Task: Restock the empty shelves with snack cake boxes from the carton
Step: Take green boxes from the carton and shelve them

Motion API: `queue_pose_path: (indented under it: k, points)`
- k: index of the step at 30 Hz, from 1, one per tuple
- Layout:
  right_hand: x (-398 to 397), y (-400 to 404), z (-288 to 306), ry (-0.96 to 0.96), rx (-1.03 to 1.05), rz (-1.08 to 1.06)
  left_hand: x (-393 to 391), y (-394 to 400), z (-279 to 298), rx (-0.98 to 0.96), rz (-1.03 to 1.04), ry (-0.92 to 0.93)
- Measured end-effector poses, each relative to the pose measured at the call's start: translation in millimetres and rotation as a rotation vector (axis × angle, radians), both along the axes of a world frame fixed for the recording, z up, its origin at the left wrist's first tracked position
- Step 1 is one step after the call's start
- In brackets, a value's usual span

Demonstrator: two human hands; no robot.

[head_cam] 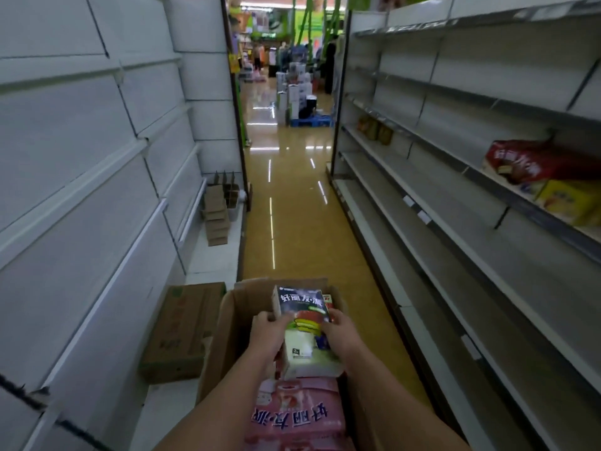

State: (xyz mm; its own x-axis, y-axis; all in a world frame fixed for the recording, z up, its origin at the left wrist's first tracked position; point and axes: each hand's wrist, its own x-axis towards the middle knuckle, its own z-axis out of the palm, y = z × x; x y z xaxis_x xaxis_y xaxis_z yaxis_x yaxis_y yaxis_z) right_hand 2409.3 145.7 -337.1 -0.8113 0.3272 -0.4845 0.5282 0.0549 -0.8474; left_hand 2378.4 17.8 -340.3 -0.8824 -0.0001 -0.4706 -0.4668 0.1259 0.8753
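While over the carton (239, 307): both hands' fingers, left (267, 333) and right (340, 330), curled round dark 好丽友·派 box (300, 304).

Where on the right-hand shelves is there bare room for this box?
Bare boards run below and down-aisle of the red pack and yellow box. That near corner is crowded. Both hands, left hand and right hand, hold the dark box.
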Motion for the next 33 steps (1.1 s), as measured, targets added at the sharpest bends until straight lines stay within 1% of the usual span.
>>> queue_pose_path:
  k: [1, 2, 4, 7, 8, 10, 12, 14, 15, 17, 19, 21, 23, 24, 27, 28, 29, 31, 32, 33]
  points:
    - [7, 1, 2, 0.012, -0.006, -0.027, 5, 2, 5, 0.035, -0.034, 0.018]
    - [13, 2, 5, 0.02, -0.037, -0.059, 9, 3, 10, 0.111, -0.057, 0.008]
    - [29, 6, 7, 0.03, -0.132, -0.13, 13, 7, 12, 0.24, -0.072, -0.052]
    - [52, 8, 10, 0.064, -0.245, -0.105, 24, 13, 9, 0.267, -0.172, -0.091]
    - [60, 7, 16, 0.083, -0.283, -0.096, 30, 16, 8, 0.298, -0.224, -0.141]
    - [70, 8, 23, 0.085, -0.313, -0.104, 44, 22, 14, 0.337, -0.355, -0.299]
    - [82, 17, 28, 0.104, -0.314, -0.178, 51, 26, 19, 0.351, -0.481, -0.353]
    - [96, 29, 33, 0.135, -0.317, -0.252, 54, 35, 20, 0.385, -0.545, -0.296]
    - [104, 35, 33, 0.131, -0.337, -0.299, 54, 41, 19, 0.375, -0.538, -0.249]
    - [122, 47, 34, 0.171, -0.363, -0.443, 59, 56, 23, 0.3, -0.55, -0.153]
    - [138, 62, 32, 0.22, -0.343, -0.543, 68, 73, 28, 0.133, -0.695, -0.031]
    - [157, 75, 35, 0.228, -0.252, -0.577, 78, 89, 33, -0.004, -0.895, 0.146]
    - [185, 92, 38, 0.205, -0.114, -0.613, 88, 103, 38, -0.034, -1.073, 0.252]
    - [201, 98, 40, 0.173, -0.069, -0.615, 93, 111, 38, -0.041, -1.128, 0.295]
    - [242, 113, 44, 0.087, -0.032, -0.55, 108, 136, 36, -0.114, -1.282, 0.425]
    - [255, 117, 45, 0.087, -0.019, -0.571, 118, 146, 38, -0.149, -1.302, 0.47]
    - [266, 121, 43, 0.11, -0.017, -0.621, 127, 156, 37, -0.185, -1.267, 0.511]
    - [287, 126, 39, 0.207, -0.067, -0.785, 145, 174, 33, -0.259, -1.099, 0.596]
    - [298, 129, 38, 0.265, -0.111, -0.865, 155, 182, 33, -0.286, -1.01, 0.606]
    - [311, 133, 38, 0.32, -0.148, -0.931, 165, 191, 33, -0.268, -0.956, 0.546]
